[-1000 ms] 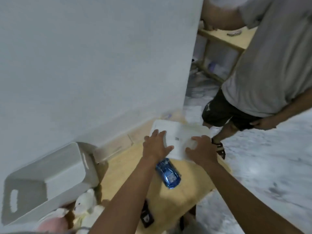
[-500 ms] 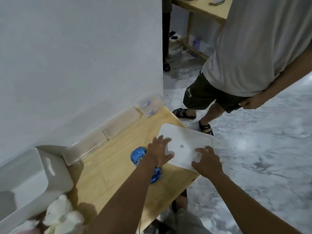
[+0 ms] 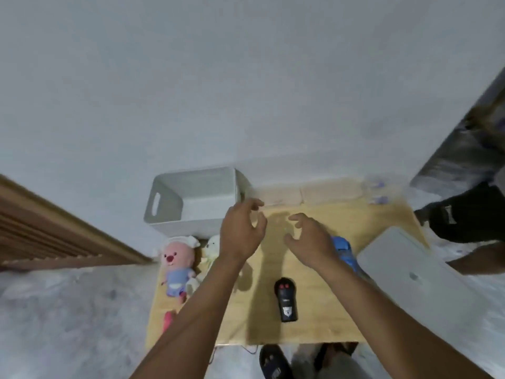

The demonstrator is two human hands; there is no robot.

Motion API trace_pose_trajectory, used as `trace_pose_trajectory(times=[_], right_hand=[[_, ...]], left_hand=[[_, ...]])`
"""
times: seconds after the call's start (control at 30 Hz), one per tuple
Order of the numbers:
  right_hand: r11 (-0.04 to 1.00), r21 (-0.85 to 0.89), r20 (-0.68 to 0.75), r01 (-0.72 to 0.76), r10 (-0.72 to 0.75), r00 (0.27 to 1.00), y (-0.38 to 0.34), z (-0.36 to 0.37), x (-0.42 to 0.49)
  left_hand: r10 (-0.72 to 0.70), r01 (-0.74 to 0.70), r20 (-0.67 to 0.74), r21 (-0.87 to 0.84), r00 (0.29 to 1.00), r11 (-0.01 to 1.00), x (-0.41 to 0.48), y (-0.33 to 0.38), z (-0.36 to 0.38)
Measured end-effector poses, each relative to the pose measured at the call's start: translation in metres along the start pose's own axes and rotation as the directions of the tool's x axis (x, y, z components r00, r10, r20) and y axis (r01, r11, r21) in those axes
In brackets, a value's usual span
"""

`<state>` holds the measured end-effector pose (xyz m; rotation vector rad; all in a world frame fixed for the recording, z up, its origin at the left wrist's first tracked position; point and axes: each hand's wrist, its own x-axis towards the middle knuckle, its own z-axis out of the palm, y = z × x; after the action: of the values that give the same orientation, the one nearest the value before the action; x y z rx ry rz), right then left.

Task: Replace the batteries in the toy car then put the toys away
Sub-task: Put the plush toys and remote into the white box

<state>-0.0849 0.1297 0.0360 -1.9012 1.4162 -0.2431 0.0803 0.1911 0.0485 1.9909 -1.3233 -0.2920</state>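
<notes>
So, both hands (image 3: pixel 241 231) (image 3: pixel 311 242) empty & loosely open; 1 car (image 3: pixel 343 251), 1 remote (image 3: pixel 285 299), 2 plushies (image 3: pixel 177 262) (image 3: pixel 213 248), 1 bin (image 3: pixel 164 203), 1 lid (image 3: pixel 415 277).

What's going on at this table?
A person's left hand and right hand hover over the table, fingers loosely curled, holding nothing. The blue car sits beside the right wrist, the black remote nearer the person, and the white lid at the table's right edge. The open bin stands at the back left, with two plush toys in front of it.
</notes>
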Motion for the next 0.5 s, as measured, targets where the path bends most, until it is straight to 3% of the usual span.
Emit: trace_pose_trajectory(times=[0.13,0.3,0.43,0.5], right_hand=[[0.999,0.036,0.28,0.02,-0.029,0.959,-0.056,0.057,-0.007],[0.999,-0.047,0.424,0.025,-0.003,0.906,-0.086,0.133,-0.016],[0.989,-0.144,0.43,-0.005,0.068,0.9,-0.077,0.172,-0.012],[0.988,-0.139,0.406,-0.064,0.116,0.907,-0.07,0.183,-0.01]], left_hand=[[-0.283,0.296,-0.116,0.116,0.952,0.948,-0.028,-0.072,-0.058],[-0.602,0.577,-0.008,0.299,0.798,0.76,-0.065,-0.137,-0.084],[-0.648,0.6,0.217,0.25,0.73,0.76,-0.076,-0.173,-0.076],[-0.638,0.602,0.212,0.213,0.741,0.77,-0.078,-0.182,-0.07]])
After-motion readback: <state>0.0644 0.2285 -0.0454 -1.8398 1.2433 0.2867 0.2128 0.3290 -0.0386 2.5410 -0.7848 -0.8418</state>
